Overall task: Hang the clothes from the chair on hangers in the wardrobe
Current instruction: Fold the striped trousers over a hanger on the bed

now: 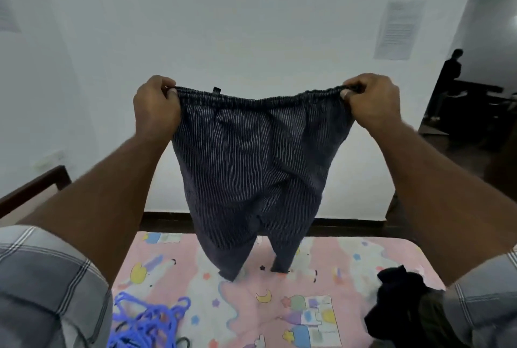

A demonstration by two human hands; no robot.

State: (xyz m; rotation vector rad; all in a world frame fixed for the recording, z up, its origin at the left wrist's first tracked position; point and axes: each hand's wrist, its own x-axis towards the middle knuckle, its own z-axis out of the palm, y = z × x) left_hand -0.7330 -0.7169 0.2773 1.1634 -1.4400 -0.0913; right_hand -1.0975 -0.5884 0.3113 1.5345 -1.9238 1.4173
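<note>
I hold up dark pin-striped trousers (251, 163) by the elastic waistband, stretched wide in front of me. My left hand (155, 108) grips the waistband's left end and my right hand (373, 103) grips its right end. The two legs hang down, and their hems touch the bed (279, 305). A pile of blue plastic hangers (145, 322) lies on the bed at the bottom left. A heap of dark clothes (400, 308) lies at the bottom right. No wardrobe or chair is in view.
The bed has a pink patterned sheet and a dark wooden frame (36, 188) at the left. A white wall (251, 26) stands close behind it. A person (450, 68) stands far off in a dark room at the right.
</note>
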